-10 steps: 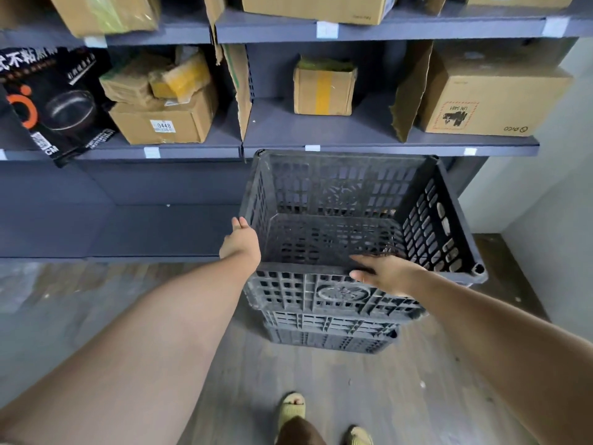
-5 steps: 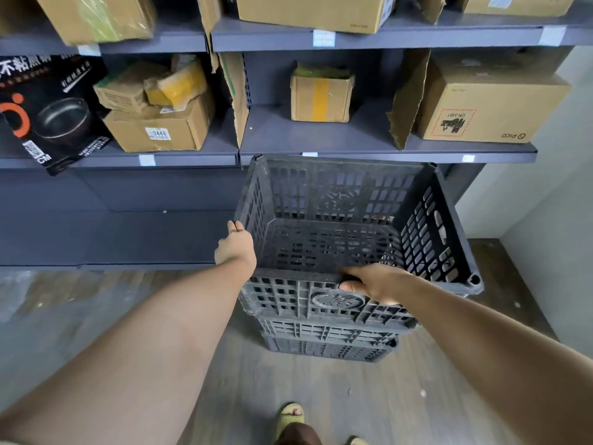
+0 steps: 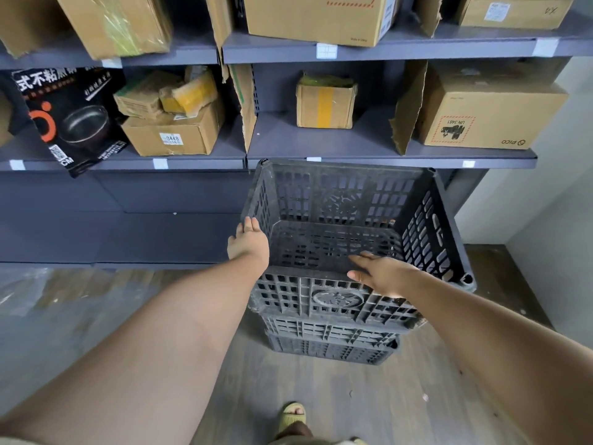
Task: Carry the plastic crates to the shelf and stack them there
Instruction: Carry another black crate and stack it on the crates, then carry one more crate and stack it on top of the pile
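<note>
Hands [image 3: 382, 274] flat, apparently loose, on top crate [image 3: 346, 226] rim.

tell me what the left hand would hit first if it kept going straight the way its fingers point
Probably nothing on the stack: the left hand lies flat along the outside of the top crate's left wall, fingers pointing toward the shelf unit. Going straight on, it would likely meet that dark lower panel first, though depth is unclear.

Stack of crates [image 3: 333, 335] on floor [image 3: 96, 316] near shelf [image 3: 385, 160], top crate [image 3: 353, 239] uppermost, left hand [image 3: 248, 244] at its left wall, right hand [image 3: 382, 274] on its near rim, cardboard boxes [image 3: 325, 102] on shelf, far side.
</note>
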